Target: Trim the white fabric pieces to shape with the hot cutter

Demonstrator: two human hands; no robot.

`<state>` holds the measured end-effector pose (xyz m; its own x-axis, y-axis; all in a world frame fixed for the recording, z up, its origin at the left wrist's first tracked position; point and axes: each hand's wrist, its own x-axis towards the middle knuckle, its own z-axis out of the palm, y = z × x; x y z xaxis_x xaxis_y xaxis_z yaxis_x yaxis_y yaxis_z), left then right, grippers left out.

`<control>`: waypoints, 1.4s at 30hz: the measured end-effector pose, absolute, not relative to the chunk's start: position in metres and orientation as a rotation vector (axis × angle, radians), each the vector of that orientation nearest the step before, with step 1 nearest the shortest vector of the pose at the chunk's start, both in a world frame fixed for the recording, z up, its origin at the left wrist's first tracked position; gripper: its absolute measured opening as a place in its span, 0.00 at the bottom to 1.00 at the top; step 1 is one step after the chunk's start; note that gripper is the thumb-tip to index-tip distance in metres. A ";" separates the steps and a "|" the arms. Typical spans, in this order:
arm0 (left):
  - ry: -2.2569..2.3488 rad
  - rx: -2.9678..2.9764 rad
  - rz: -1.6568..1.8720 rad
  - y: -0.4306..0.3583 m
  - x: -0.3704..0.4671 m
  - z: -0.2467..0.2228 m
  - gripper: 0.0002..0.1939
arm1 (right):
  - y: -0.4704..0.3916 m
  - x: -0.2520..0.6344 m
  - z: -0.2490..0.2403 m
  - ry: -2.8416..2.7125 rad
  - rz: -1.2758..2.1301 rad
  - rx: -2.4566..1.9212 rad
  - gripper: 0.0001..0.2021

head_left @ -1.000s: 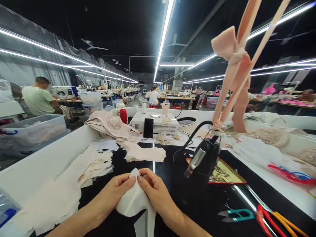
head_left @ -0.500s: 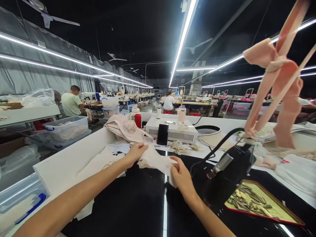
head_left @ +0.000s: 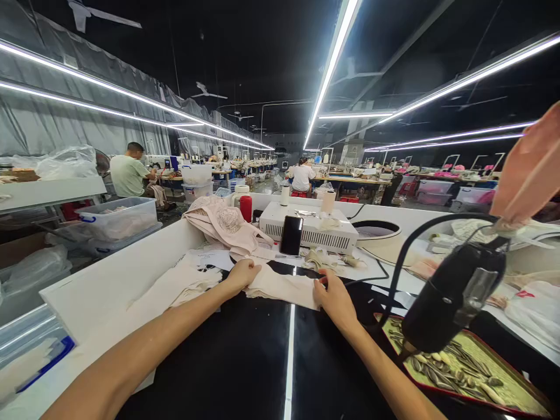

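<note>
Over the glossy black work surface point(head_left: 245, 356), a small stack of cream fabric pieces point(head_left: 282, 286) stretches between my two hands. My left hand point(head_left: 242, 276) is closed, its thumb and fingers pinching the left end of the stack. At the right end, my right hand point(head_left: 335, 297) grips the fabric edge between thumb and fingers. More cream fabric pieces point(head_left: 179, 286) lie by my left forearm. Beyond my left hand rests a pile of pale pink bras point(head_left: 221, 224).
A black corded tool point(head_left: 455, 291) hangs from a pink band point(head_left: 531, 169) above a tray of sunflower seeds point(head_left: 520, 382). A phone point(head_left: 291, 235) leans against a white vented box point(head_left: 324, 233). Behind it stand thread cones point(head_left: 328, 202) and a red bottle point(head_left: 245, 209). Two people sit farther off.
The hanging tool and its pink band have swung to the right. My right hand has shifted slightly right, and the fabric now lies flatter and straighter between my hands.
</note>
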<state>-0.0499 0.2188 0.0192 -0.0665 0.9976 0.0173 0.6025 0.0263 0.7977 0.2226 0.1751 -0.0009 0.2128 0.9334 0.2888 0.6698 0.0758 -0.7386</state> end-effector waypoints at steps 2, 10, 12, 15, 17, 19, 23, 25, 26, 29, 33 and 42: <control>1.773 1.650 0.815 0.219 -0.051 0.018 0.18 | 0.170 0.222 0.001 -1.576 0.312 -1.657 0.18; 1.729 2.074 0.941 0.203 -0.054 0.041 0.18 | 0.145 0.194 0.008 -2.057 0.060 -1.382 0.12; 1.593 2.270 0.933 0.197 -0.051 0.045 0.16 | 0.140 0.186 0.008 -2.180 -0.009 -1.324 0.14; 1.393 2.496 0.827 0.192 -0.044 0.041 0.13 | 0.136 0.178 0.007 -2.345 -0.124 -1.269 0.15; 1.330 2.575 0.755 0.192 -0.042 0.032 0.15 | 0.133 0.176 0.008 -2.425 -0.213 -1.271 0.14; 1.334 2.601 0.704 0.194 -0.042 0.022 0.18 | 0.132 0.179 0.010 -2.463 -0.310 -1.322 0.12; 1.399 2.579 0.640 0.197 -0.047 0.009 0.21 | 0.131 0.194 0.011 -2.387 -0.499 -1.593 0.10; 1.414 2.570 0.622 0.199 -0.048 0.007 0.22 | 0.133 0.202 0.011 -2.282 -0.571 -1.755 0.11; 1.420 2.567 0.616 0.199 -0.049 0.007 0.22 | 0.133 0.204 0.010 -2.233 -0.596 -1.814 0.11; 1.440 2.552 0.609 0.201 -0.050 0.009 0.22 | 0.132 0.202 0.009 -2.170 -0.631 -1.851 0.11; 1.431 2.546 0.636 0.200 -0.056 0.020 0.23 | 0.117 0.183 0.010 -2.250 -0.587 -1.702 0.18; 1.863 2.377 0.507 0.170 -0.162 0.084 0.18 | 0.050 0.144 0.011 -2.517 -0.317 -1.359 0.13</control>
<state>-0.1622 0.1701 0.0837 0.2066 0.9560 0.2085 0.9298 -0.2582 0.2625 0.1439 0.0496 0.0109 -0.5271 0.7830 0.3303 0.8405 0.5378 0.0663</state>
